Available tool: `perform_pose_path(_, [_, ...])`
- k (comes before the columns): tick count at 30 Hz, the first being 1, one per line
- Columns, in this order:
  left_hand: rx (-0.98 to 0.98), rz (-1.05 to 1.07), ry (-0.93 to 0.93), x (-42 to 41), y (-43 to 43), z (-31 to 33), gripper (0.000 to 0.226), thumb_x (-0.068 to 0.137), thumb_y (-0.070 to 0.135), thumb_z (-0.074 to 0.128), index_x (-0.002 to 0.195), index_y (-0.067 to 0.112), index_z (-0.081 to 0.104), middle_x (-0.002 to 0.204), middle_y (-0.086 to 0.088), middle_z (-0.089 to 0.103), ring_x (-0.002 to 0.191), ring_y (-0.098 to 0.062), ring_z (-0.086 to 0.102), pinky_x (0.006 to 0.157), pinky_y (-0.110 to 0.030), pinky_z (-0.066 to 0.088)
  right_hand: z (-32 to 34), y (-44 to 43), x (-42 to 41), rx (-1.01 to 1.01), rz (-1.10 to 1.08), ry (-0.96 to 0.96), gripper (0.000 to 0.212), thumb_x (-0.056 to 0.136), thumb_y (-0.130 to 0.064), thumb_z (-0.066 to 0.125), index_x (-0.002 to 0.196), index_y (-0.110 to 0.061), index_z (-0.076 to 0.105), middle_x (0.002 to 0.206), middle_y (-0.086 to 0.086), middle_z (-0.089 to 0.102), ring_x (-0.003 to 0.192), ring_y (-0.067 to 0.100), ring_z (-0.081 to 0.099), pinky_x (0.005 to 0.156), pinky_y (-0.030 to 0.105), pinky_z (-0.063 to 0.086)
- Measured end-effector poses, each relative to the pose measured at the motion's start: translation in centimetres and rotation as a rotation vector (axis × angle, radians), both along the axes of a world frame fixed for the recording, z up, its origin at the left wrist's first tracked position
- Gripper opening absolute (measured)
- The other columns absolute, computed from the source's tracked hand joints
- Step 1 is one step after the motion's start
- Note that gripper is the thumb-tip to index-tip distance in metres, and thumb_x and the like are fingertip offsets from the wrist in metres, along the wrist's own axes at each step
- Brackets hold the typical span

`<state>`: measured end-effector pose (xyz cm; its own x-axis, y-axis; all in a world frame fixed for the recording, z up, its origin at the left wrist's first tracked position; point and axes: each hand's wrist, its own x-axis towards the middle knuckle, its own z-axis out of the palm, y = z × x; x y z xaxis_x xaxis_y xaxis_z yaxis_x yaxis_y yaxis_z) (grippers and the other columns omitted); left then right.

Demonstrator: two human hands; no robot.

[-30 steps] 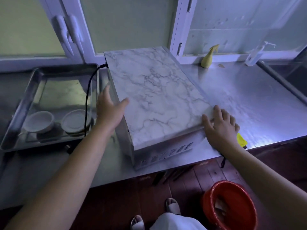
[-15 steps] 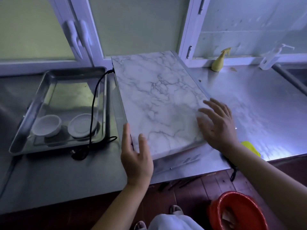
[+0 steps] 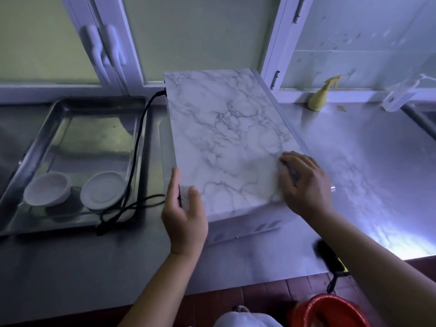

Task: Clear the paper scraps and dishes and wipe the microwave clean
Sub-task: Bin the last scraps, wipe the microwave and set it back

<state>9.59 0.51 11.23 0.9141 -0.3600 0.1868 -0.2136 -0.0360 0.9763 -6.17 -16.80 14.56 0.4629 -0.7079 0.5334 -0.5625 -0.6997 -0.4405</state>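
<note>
Just now swung the marble-topped microwave (image 3: 224,142) straighter on the steel counter (image 3: 354,161), between metal tray (image 3: 99,101) and yellow spray bottle (image 3: 320,97). Shifted left hand (image 3: 185,220) from side wall to near left corner, fingers straight, bracing rather than clasping. Pressed right hand (image 3: 304,182) flat on top, grasping nothing visible. Found white bowl (image 3: 47,188) and white dish (image 3: 103,190) already in the tray; judged wiping still to do.

The microwave (image 3: 226,142) sits on the counter (image 3: 354,173). Left of it lies a tray (image 3: 99,101) holding a bowl (image 3: 47,188) and a plate (image 3: 103,190), with the cord (image 3: 138,147) from its back left corner draped over the tray. Behind it to the right stand a spray bottle (image 3: 320,97) and, farther right, a pump bottle (image 3: 401,95). Before it to the right, below the counter, is a bucket (image 3: 313,308).
</note>
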Motion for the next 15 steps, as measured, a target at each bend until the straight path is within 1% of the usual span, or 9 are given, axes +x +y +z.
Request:
perform_pose_path(2, [0.008, 0.002, -0.009, 1.8, -2.2, 0.4, 0.047, 0.097, 0.013, 0.054, 0.144, 0.009, 0.050, 0.146, 0.003, 0.050, 0.135, 0.001, 0.043, 0.109, -0.011, 0.034, 0.1, -1.7, 1.5, 0.007, -0.026, 0.013, 0.019, 0.085, -0.019, 0.058, 0.096, -0.008, 0.070, 0.100, 0.006, 0.072, 0.097, 0.032, 0.063, 0.082, 0.032, 0.046])
perform_pose_path(4, [0.019, -0.003, -0.024, 4.0, -4.4, 0.8, 0.045, 0.096, 0.006, 0.054, 0.141, 0.005, 0.053, 0.143, -0.002, 0.054, 0.132, -0.005, 0.047, 0.105, -0.007, 0.035, 0.3, -3.2, 3.1, 0.014, -0.043, 0.040, 0.016, 0.083, -0.019, 0.058, 0.091, -0.008, 0.067, 0.094, 0.007, 0.069, 0.091, 0.033, 0.060, 0.080, 0.034, 0.044])
perform_pose_path(5, [0.029, -0.011, -0.028, 5.2, -5.4, 1.0, 0.045, 0.096, 0.005, 0.053, 0.141, 0.005, 0.054, 0.142, -0.003, 0.055, 0.132, -0.009, 0.049, 0.107, -0.011, 0.037, 0.4, -3.9, 3.9, 0.021, -0.046, 0.053, 0.015, 0.082, -0.020, 0.059, 0.089, -0.008, 0.066, 0.093, 0.008, 0.069, 0.090, 0.033, 0.058, 0.081, 0.035, 0.043])
perform_pose_path(7, [0.069, -0.032, -0.023, 7.2, -7.1, 1.2, 0.046, 0.095, 0.010, 0.052, 0.141, 0.007, 0.054, 0.141, -0.005, 0.057, 0.131, -0.022, 0.053, 0.112, -0.035, 0.041, 0.6, -5.1, 5.3, 0.036, -0.051, 0.072, 0.014, 0.082, -0.019, 0.061, 0.086, -0.007, 0.065, 0.091, 0.010, 0.068, 0.088, 0.035, 0.058, 0.082, 0.037, 0.043])
perform_pose_path(8, [0.087, -0.038, -0.027, 8.0, -7.7, 1.2, 0.047, 0.094, 0.014, 0.052, 0.141, 0.009, 0.053, 0.141, -0.007, 0.057, 0.131, -0.024, 0.053, 0.111, -0.043, 0.042, 0.7, -5.7, 5.9, 0.043, -0.053, 0.078, 0.014, 0.082, -0.019, 0.062, 0.085, -0.006, 0.065, 0.090, 0.011, 0.068, 0.088, 0.035, 0.058, 0.083, 0.038, 0.044])
perform_pose_path(9, [0.096, -0.037, -0.035, 8.4, -8.3, 1.3, 0.050, 0.092, 0.019, 0.051, 0.141, 0.010, 0.054, 0.142, -0.006, 0.057, 0.131, -0.023, 0.054, 0.110, -0.047, 0.042, 0.8, -6.2, 6.3, 0.046, -0.053, 0.081, 0.014, 0.082, -0.019, 0.062, 0.084, -0.005, 0.065, 0.089, 0.012, 0.067, 0.087, 0.036, 0.058, 0.083, 0.039, 0.044])
perform_pose_path(11, [0.100, -0.015, -0.044, 8.9, -9.1, 1.3, 0.054, 0.088, 0.025, 0.050, 0.140, 0.010, 0.055, 0.141, -0.003, 0.057, 0.129, -0.021, 0.055, 0.109, -0.049, 0.043, 0.8, -7.0, 6.8, 0.040, -0.047, 0.082, 0.015, 0.082, -0.019, 0.061, 0.079, -0.004, 0.064, 0.086, 0.012, 0.066, 0.085, 0.036, 0.057, 0.083, 0.040, 0.045])
perform_pose_path(15, [0.123, 0.031, -0.072, 9.2, -9.4, 1.0, 0.054, 0.087, 0.029, 0.050, 0.137, 0.011, 0.058, 0.138, 0.001, 0.059, 0.128, -0.014, 0.055, 0.109, -0.045, 0.044, 0.4, -7.6, 6.8, 0.023, -0.031, 0.071, 0.018, 0.083, -0.021, 0.059, 0.076, -0.004, 0.063, 0.083, 0.011, 0.065, 0.080, 0.035, 0.056, 0.080, 0.040, 0.044])
